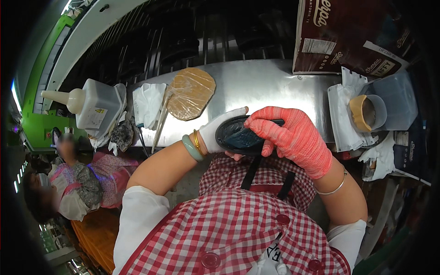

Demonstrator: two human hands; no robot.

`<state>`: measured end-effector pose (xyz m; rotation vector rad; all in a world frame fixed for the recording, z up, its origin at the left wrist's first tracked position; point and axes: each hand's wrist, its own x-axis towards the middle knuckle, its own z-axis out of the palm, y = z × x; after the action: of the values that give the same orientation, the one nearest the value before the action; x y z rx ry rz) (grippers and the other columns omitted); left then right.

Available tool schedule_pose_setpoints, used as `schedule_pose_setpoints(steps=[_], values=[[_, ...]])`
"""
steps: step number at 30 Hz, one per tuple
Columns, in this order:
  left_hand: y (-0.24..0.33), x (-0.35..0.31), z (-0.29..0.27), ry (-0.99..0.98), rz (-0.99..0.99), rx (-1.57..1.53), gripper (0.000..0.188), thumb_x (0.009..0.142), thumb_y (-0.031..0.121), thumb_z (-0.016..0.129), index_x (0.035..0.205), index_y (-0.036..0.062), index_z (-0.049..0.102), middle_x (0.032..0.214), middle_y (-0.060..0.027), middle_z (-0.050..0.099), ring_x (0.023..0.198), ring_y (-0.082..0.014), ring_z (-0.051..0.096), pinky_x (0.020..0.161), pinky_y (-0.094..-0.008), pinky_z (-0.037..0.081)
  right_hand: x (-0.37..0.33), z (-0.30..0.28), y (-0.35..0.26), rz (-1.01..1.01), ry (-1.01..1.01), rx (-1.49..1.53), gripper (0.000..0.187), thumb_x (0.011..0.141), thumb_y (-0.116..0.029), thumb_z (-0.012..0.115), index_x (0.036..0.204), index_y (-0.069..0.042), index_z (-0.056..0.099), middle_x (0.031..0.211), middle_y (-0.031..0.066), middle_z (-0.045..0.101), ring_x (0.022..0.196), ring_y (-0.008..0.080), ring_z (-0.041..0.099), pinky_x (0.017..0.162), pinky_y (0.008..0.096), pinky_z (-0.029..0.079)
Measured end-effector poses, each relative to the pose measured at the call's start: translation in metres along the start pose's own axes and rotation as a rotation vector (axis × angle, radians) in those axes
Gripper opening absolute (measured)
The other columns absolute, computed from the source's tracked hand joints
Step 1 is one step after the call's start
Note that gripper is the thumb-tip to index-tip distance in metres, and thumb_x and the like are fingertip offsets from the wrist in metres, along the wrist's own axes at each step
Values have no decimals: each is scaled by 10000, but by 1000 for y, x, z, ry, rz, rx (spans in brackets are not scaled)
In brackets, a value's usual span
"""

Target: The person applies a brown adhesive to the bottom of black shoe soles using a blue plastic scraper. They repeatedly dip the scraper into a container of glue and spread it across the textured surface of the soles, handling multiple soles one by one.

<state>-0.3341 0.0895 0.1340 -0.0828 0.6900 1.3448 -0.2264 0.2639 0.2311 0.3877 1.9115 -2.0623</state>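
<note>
A black oval piece that looks like a shoe sole (243,135), with a raised rim and a dark glossy inner face, is held over the near edge of the metal bench. My left hand (219,132), in a white glove with bare fingertips, grips it from the left and beneath. My right hand (291,137), in a pink-red knitted glove, closes over its right end. The bent fingers reach over the rim onto the inner face. Whether anything small sits between those fingers is hidden.
On the metal bench (256,87) lie a brown plastic-wrapped disc (190,94) and white cloths (150,105). A spouted bottle (96,107) stands left; a clear tub (396,103) and a cup (378,112) stand right. Maroon boxes (348,36) rise behind. A person (75,183) sits at far left.
</note>
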Motion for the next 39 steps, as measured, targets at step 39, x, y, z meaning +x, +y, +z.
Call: schedule_pose_setpoints(steps=[39], values=[[29,6,-2,158,-166,75,518,912,452,449,1068,-20,592,905,-170,676,662,-254,669,574,-349,556,-30,-47,27,-695,-27,-481,253,731,-97,721,967,-32,661,947,92,671,839,262,642,743,313,514]])
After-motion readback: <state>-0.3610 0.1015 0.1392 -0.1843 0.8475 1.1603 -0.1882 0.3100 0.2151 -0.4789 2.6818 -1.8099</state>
